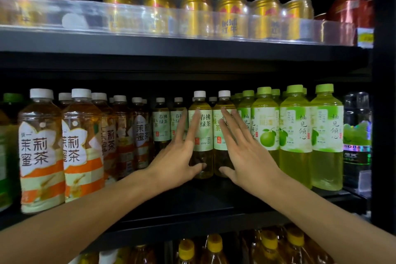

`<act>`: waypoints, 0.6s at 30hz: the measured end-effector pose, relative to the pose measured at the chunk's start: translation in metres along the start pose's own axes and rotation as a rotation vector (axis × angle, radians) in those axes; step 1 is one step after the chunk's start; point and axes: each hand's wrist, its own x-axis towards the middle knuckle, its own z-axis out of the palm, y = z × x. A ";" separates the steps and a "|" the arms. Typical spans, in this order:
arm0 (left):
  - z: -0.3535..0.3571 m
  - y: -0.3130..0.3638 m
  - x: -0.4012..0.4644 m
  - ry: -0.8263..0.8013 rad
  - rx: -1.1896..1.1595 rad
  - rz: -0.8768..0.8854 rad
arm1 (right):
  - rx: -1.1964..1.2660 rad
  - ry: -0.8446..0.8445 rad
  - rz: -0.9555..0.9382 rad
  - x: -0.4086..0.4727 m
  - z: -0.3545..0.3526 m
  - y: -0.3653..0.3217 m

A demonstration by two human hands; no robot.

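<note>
While seemingly nudging both into line, pressing left hand (177,156) flat on one green tea bottle (204,126), right hand (246,156) on neighbouring bottle (217,137), clasping nothing.

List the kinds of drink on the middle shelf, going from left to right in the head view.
green-capped bottle at the left edge → orange-labelled jasmine honey tea bottles → white-capped green tea bottles → green-capped pomelo drink bottles → dark soda bottles at the right edge
</note>
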 end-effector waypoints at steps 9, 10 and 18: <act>-0.001 0.004 -0.012 -0.117 0.509 0.180 | 0.090 -0.096 -0.048 -0.016 -0.006 0.002; -0.001 0.004 -0.011 -0.121 0.495 0.176 | 0.082 -0.112 -0.048 -0.015 -0.005 0.001; 0.001 0.005 -0.021 -0.142 0.405 0.133 | 0.198 -0.151 -0.078 -0.019 -0.009 0.005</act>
